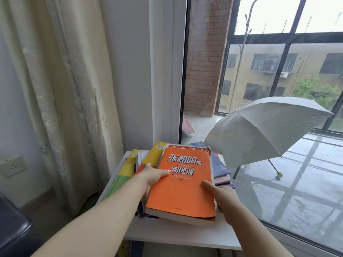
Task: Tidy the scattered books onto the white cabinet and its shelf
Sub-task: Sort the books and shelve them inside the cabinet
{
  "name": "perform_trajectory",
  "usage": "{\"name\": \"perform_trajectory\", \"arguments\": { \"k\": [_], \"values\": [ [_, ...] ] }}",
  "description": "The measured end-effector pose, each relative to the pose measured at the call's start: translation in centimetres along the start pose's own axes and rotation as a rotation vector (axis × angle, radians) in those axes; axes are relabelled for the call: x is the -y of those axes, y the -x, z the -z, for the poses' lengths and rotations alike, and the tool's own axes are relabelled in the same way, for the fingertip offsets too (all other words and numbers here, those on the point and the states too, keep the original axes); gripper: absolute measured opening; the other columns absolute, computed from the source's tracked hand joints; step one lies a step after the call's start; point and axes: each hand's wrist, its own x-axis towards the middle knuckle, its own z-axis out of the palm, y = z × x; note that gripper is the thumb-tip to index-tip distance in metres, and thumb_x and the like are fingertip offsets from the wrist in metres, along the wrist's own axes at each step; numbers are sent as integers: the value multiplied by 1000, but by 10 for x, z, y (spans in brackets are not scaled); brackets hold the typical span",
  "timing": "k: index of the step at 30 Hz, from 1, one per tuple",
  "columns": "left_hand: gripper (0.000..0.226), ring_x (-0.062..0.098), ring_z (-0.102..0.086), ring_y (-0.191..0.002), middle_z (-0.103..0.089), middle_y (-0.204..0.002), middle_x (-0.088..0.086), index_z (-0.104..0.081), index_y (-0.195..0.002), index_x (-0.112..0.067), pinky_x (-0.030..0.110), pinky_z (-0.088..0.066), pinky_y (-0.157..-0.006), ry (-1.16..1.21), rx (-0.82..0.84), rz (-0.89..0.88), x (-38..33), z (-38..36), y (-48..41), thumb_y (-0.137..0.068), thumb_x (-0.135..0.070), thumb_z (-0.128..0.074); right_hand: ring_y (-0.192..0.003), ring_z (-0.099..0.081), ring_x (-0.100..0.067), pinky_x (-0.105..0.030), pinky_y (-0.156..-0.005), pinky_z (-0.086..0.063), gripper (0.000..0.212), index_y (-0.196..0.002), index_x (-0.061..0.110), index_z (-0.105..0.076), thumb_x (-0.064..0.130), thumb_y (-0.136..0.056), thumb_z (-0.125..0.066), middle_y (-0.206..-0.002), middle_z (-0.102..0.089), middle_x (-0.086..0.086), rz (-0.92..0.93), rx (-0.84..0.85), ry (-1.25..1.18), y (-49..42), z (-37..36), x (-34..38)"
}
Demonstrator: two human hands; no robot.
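An orange book (pixel 182 190) with white Chinese title lies on top of a pile of books on the white cabinet (pixel 176 236). My left hand (pixel 151 176) grips its left edge, thumb on the cover and fingers under it. My right hand (pixel 221 195) holds the right edge, thumb on the cover. Under it lie a yellow book (pixel 153 156), a yellow-and-green book (pixel 122 175), a red-titled book (pixel 187 147) and blue and purple books (pixel 220 166) fanned out to the right.
A cream curtain (pixel 61 89) hangs on the left beside a wall socket (pixel 13 166). Right of the cabinet is a large glass window with an open grey umbrella (pixel 263 128) on the balcony outside. A dark object (pixel 13 229) sits at the lower left.
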Motion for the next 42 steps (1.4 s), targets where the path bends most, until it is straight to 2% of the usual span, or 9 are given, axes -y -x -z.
{"name": "perform_trajectory", "arguments": {
  "k": [4, 5, 8, 13, 21, 26, 32, 38, 42],
  "values": [
    [49, 30, -62, -77, -64, -94, 17, -49, -118, -1, 45, -51, -76, 101, 16, 66, 8, -4, 7, -83, -27, -71, -98, -56, -24, -30, -72, -44, 31, -102, 13, -53, 33, -84, -67, -106, -60, -5, -20, 87, -14, 15, 2, -4],
    [42, 29, -62, -75, -64, -89, 16, -52, -108, -3, 44, -51, -75, 89, 58, 80, 9, -3, 12, -81, -27, -72, -100, -58, -24, -33, -78, -47, 36, -106, 15, -52, 36, -82, -69, -108, -62, -4, -26, 110, -10, 19, 2, -5],
    [44, 29, -66, -80, -68, -94, 15, -58, -105, -4, 40, -54, -70, 35, 145, 62, 16, 1, 28, -75, -30, -77, -101, -62, -25, -41, -93, -49, 40, -110, 15, -53, 36, -80, -71, -108, -66, -5, -1, 179, 8, 27, 11, -5],
    [62, 32, -67, -91, -69, -103, 15, -50, -120, -8, 46, -56, -77, 228, 139, -155, 42, 2, 49, -67, -22, -80, -91, -70, -27, -34, -69, -57, 44, -118, 8, -52, 22, -81, -71, -106, -69, -10, 130, 237, -63, 47, 15, -5],
    [72, 28, -62, -106, -59, -119, 8, -42, -125, -20, 52, -53, -87, 229, 122, -436, 48, 19, 73, -66, 1, -79, -93, -67, -25, -35, -69, -58, 57, -110, 19, -47, 18, -61, -77, -105, -65, -6, 330, 218, -76, 70, 10, 4],
    [86, 17, -64, -106, -66, -115, -5, -46, -123, -31, 47, -54, -87, 40, 107, -515, 62, 22, 77, -50, -31, -91, -100, -64, -24, -40, -79, -55, 63, -116, 20, -48, -18, -70, -67, -108, -66, -5, 379, 246, -46, 71, 10, -6],
    [71, 11, -64, -101, -66, -112, -5, -47, -120, -29, 26, -56, -72, 28, 120, -496, 61, 23, 78, -62, -13, -85, -103, -61, -23, -45, -86, -53, 65, -111, 29, -47, -1, -60, -73, -110, -64, -2, 365, 292, -45, 69, 10, -3],
    [42, 11, -62, -92, -68, -101, -6, -57, -103, -29, 28, -50, -71, 23, 206, -365, 52, 19, 87, -74, -5, -76, -84, -69, -12, -21, -64, -52, 58, -104, 27, -54, 9, -52, -73, -88, -72, 10, 409, 346, -32, 77, 11, 13],
    [48, 20, -68, -92, -72, -99, -1, -59, -109, -21, 33, -55, -70, 139, 131, -446, 33, 19, 97, -69, -3, -79, -84, -71, -11, -18, -58, -54, 55, -108, 25, -57, 18, -57, -76, -92, -74, 7, 469, 372, -85, 83, 9, 24]
  ]
}}
